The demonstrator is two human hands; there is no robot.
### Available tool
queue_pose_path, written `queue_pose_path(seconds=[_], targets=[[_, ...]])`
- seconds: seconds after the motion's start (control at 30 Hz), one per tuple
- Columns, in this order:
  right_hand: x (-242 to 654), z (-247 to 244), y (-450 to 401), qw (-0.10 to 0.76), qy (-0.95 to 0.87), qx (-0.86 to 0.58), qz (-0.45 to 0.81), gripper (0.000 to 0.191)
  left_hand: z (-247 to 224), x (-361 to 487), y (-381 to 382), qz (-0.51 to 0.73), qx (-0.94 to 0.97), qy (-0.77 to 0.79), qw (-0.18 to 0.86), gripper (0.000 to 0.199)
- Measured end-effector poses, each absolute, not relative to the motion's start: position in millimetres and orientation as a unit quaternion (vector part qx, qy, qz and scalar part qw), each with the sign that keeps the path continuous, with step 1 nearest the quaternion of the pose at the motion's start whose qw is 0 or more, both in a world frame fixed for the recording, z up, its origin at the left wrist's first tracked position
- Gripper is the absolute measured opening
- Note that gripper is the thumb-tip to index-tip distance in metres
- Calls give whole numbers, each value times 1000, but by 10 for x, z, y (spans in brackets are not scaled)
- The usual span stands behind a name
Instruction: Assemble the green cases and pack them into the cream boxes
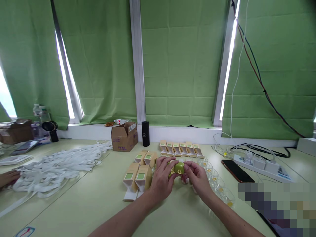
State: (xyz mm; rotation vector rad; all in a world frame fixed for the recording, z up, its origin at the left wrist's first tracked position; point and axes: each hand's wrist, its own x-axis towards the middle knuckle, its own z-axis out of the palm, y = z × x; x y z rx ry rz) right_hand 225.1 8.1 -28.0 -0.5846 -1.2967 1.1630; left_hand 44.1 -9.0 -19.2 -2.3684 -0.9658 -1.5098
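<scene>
A small green block-shaped item (179, 168) with pale yellow lettering is held above the table between my two hands. My left hand (161, 179) wraps its fingers over the left part and top, hiding much of it. My right hand (198, 179) is closed with thumb and fingertips pinching its right end. Close to my left hand stand open kraft boxes (142, 174) with green labels, their white flaps hanging forward. A row of similar boxes (182, 148) is lined up behind. Beside my right hand runs a line of clear cups (218, 184) with yellow spots.
A cardboard carton (124, 136) and a black cylinder (145, 134) stand at the back. White ribbon (61, 164) is heaped to the left, with another person's hand (10, 177) at its edge. A phone (237, 171) and power strip (263, 168) lie on the right.
</scene>
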Motion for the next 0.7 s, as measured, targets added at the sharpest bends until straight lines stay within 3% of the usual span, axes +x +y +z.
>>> queue_pose_path(seconds=[0.4, 0.7], targets=[[2287, -294, 34, 572, -592, -259, 505, 53, -153, 453, -38, -560, -739, -361, -99, 40], [2289, -275, 0, 569, -603, -251, 500, 50, -96, 499, -3, -578, -643, -385, -323, 59]])
